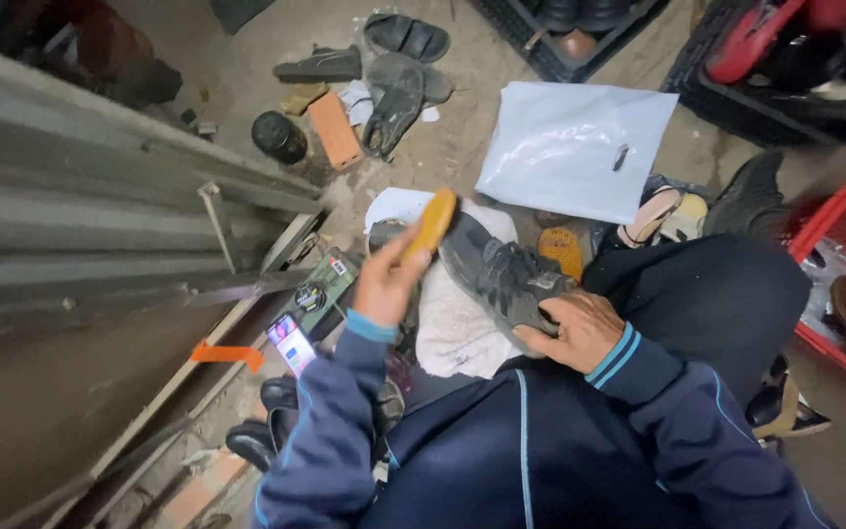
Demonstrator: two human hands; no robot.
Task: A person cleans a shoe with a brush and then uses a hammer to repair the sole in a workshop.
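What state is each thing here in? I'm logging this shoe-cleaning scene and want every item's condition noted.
left hand: raised, gripping the brush.
brush: wooden back up, held against the shoe's toe.
right hand: clasping the shoe's heel end.
dark sneaker: laced, lying on its side across the lap.
white cloth: spread under the shoe.
white plastic bag: lying flat on the floor.
phone: screen lit.

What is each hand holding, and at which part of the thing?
The left hand holds an orange-brown brush by its lower end. The right hand grips a dark grey shoe at its near end.
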